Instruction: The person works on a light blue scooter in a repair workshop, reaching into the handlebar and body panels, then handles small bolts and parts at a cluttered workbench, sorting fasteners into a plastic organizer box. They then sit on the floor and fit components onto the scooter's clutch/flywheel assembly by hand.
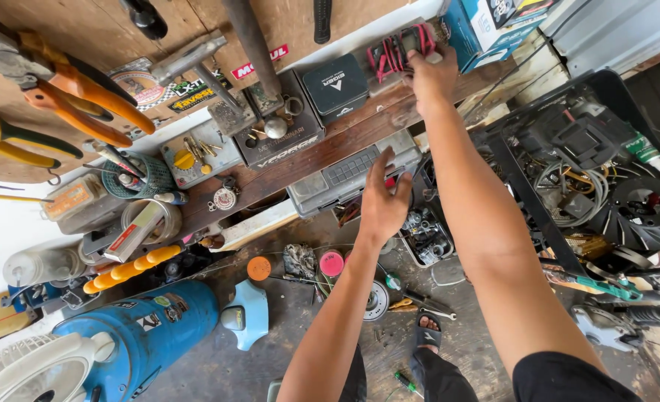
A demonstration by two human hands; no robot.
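Overhead view of a workshop shelf and floor, items listed from largest to smallest.

One blue cylindrical metal tank (140, 335) lies on the floor at near left, beside one pale plastic fan housing (28, 372). One black open-sided plastic crate (590, 171) of cables and parts stands at right. One long dark-brown wooden shelf board (285, 167) runs across the middle and carries two black rectangular cases: a larger flat one (281, 138) and a smaller one (335, 85) to its right. One grey compartmented plastic organiser box (352, 175) sits just under the shelf edge.

The right hand (428, 74) reaches far, its fingers curled around one bundle of red and black wires in a clear wrapper (400, 48) at the far right end of the shelf; the bundle rests on the shelf and appears gripped but not yet lifted away. The left hand (382, 201) hovers over the organiser box with its fingers spread and slightly bent, holding nothing; whether it touches the box cannot be told.

One pair of orange-handled cutters (84, 100) and one of yellow-handled pliers (17, 141) hang on the plywood wall at far left. Two small round lids, orange (258, 268) and pink (331, 263), lie on the floor.
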